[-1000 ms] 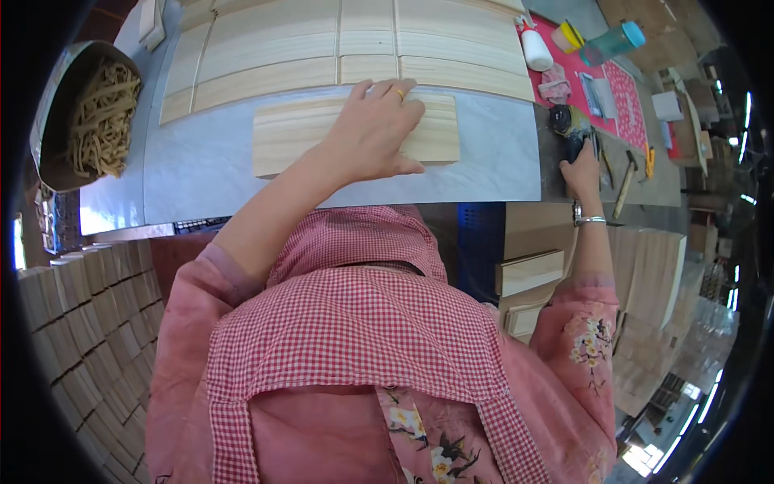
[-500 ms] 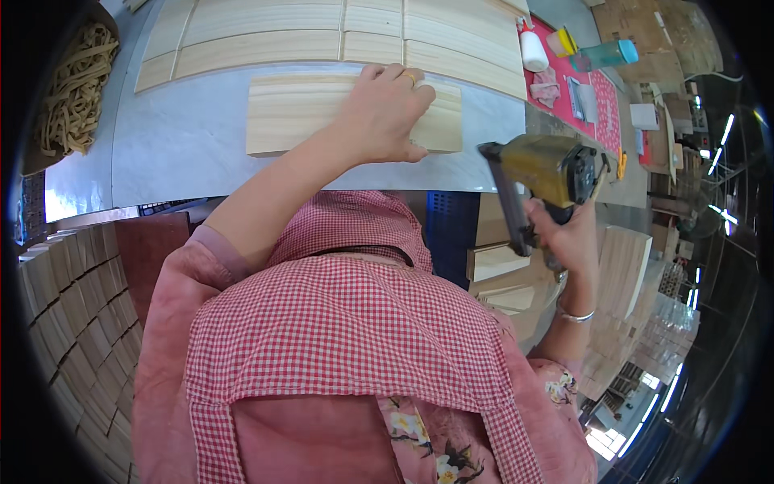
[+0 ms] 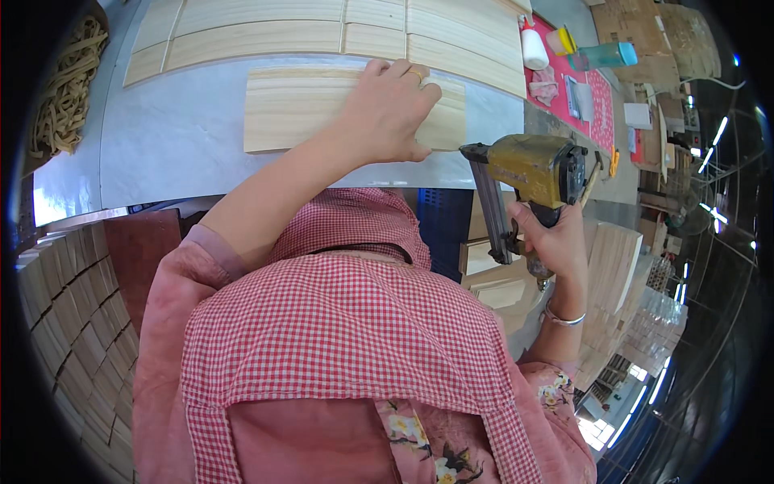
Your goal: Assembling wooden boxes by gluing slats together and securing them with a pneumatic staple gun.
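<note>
Head view: pale wood (image 3: 282, 109), a flat oblong board with straight edges and fine grain running lengthwise, lies on the smooth, faintly marbled counter (image 3: 177, 125) in front of me. Beyond it are wider wooden panels (image 3: 290, 42), crossed by narrow grooves. To their right, a white bottle (image 3: 534, 50) with a red top stands near a crumpled pink cloth (image 3: 543, 87). Curled tan strips (image 3: 71, 93) lie in a loose tangle at the far left.

I have my left hand (image 3: 393, 117) spread wide over the board, right of its middle, fingers bent toward the far edge and thumb out at the near one, holding it across its width. My right hand (image 3: 555, 240) is closed around the dark handle of a nail gun (image 3: 528, 168), its yellow body scuffed and its long magazine slanting down. The nose is at the board's near right corner; I cannot tell whether they touch.
</note>
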`<state>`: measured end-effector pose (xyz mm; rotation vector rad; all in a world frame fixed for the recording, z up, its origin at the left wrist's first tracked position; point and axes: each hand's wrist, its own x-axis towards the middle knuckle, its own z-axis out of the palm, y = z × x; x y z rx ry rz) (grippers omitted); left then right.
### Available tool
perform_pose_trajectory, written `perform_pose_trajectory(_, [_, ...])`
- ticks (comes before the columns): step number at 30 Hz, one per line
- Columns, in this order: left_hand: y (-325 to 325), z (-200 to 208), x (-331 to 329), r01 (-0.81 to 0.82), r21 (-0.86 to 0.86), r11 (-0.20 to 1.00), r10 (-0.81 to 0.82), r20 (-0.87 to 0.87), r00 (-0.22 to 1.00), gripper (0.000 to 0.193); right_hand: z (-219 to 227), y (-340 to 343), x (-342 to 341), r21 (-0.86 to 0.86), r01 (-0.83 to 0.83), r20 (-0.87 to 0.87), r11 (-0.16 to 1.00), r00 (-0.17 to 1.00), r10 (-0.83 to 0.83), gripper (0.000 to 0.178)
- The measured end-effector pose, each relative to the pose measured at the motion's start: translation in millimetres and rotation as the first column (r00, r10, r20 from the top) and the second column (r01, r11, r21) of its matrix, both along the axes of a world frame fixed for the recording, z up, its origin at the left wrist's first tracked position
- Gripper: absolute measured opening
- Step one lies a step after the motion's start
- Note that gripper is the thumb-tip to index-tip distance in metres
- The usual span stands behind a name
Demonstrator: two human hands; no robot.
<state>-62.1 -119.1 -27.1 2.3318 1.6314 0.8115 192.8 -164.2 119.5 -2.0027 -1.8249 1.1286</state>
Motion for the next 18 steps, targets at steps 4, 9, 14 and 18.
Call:
perform_pose_trajectory(4, [-1.3,3.9,-1.4,0.007,-0.031,0.999,-0.007,-0.011,1.000,0.049,-2.9,0.4,-2.6,0.042,-0.026,0.014,0.999,1.000,0.025,0.014])
perform_pose_trajectory(9, [-16.9,11.6,-32.6,0.005,0.037,0.999,-0.003,-0.046,0.999,0.059,-1.0,-5.2,1.9,0.125,-0.020,0.005,0.992,1.000,0.019,0.015])
perform_pose_trajectory(14, [-65.6,37.4,-138.1,-0.081,-0.171,0.982,0.052,-0.172,0.984,0.064,2.3,-14.8,9.7,0.155,0.030,0.014,0.987,0.999,-0.033,0.019])
perform_pose_trajectory(18, [-75.4,33.0,-128.6,-0.103,-0.198,0.975,0.070,-0.168,0.983,0.056,-1.9,-12.1,5.0,0.154,-0.005,0.002,0.988,1.000,0.004,0.022])
